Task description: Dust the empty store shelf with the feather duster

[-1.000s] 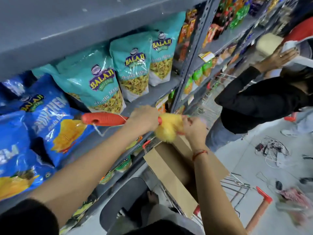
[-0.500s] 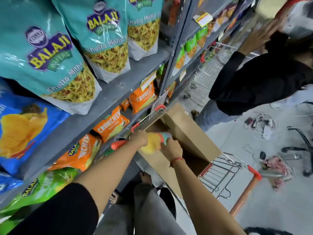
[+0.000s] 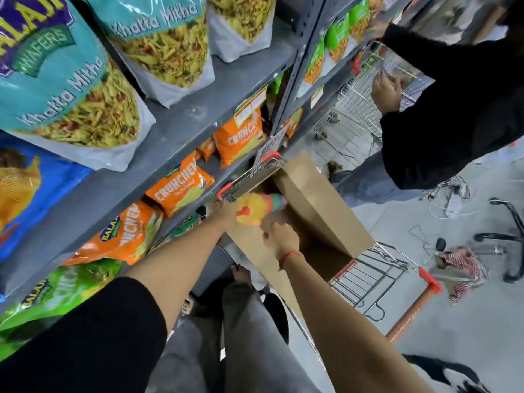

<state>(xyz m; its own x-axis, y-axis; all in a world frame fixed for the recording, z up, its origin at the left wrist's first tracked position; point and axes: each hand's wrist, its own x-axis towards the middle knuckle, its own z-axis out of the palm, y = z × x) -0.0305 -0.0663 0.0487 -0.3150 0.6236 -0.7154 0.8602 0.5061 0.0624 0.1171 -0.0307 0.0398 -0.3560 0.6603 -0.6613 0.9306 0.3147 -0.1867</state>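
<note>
The feather duster [image 3: 256,209] is sitting low in the head view, over the open mouth of the cardboard box [image 3: 320,205] that is riding in the shopping cart [image 3: 365,279], just off the front edge of the lower shelf [image 3: 187,120]. The left hand [image 3: 224,212] is closing its grip on the handle end; only the orange knob of the handle is showing, so the wrap of the fingers cannot be read in full. The fluffy head is pointing away from that grip toward roughly 2 o'clock, its long axis running from the knob at 8 o'clock up and out over the box. The right hand [image 3: 280,241] is hanging just beside the duster at about 5 o'clock from it, fingers loosely curled and, as far as can be told, touching nothing. The left hand is therefore the nearer and controlling one. No empty shelf is showing; the visible levels are carrying snack bags [image 3: 178,188]. Judgement: the duster is heading into the box rather than toward shelving, and any dusting stroke would call for swinging the head back toward 10 o'clock.
</note>
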